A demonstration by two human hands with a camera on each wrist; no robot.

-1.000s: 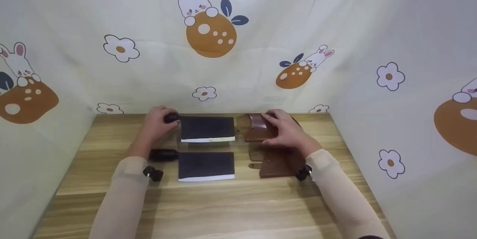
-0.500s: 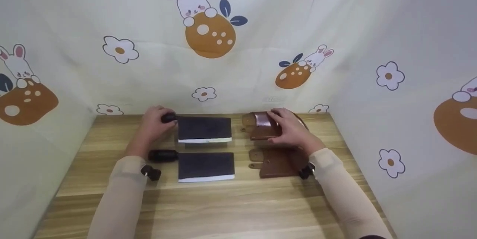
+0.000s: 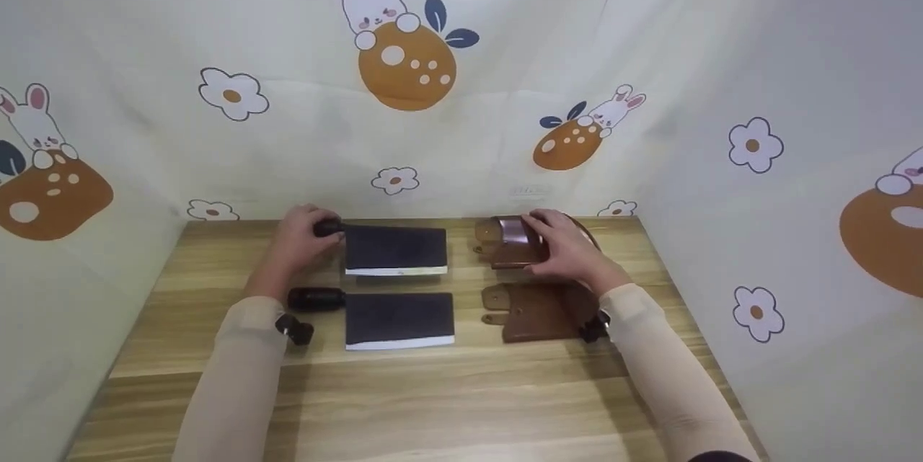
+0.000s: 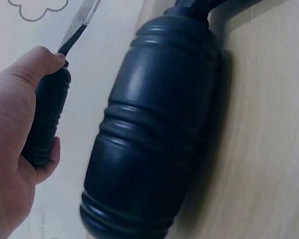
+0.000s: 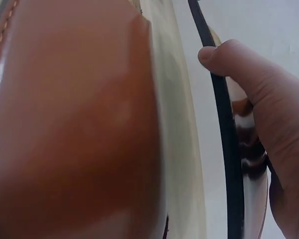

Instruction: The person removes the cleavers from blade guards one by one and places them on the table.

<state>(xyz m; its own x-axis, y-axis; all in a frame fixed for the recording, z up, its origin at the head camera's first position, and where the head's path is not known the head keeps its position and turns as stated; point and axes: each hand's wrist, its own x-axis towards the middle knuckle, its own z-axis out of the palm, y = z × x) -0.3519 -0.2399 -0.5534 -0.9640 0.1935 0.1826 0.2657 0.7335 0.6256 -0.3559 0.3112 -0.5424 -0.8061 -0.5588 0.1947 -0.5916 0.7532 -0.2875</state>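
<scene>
In the head view my left hand [image 3: 297, 238] grips the black handle of the far cleaver [image 3: 396, 247], whose dark blade with a bright edge points right, raised a little over the table. The left wrist view shows the thumb lying along the ribbed handle [image 4: 50, 112]. My right hand [image 3: 566, 246] holds the far brown leather knife sheath [image 3: 510, 254], its tabs facing the cleaver across a gap. In the right wrist view, the thumb presses that sheath's dark rim [image 5: 223, 119]; the other fingers are mostly hidden behind it.
A second cleaver [image 3: 400, 318] lies nearer on the wooden table [image 3: 404, 404], handle to the left. To its right lies a second brown sheath [image 3: 544, 314], just below my right hand. Printed cloth walls [image 3: 288, 145] close in the back and both sides.
The far sheath has shifted right in my right hand, and the far cleaver slightly left, so the gap between them is wider. The nearer cleaver and sheath stay in place.
</scene>
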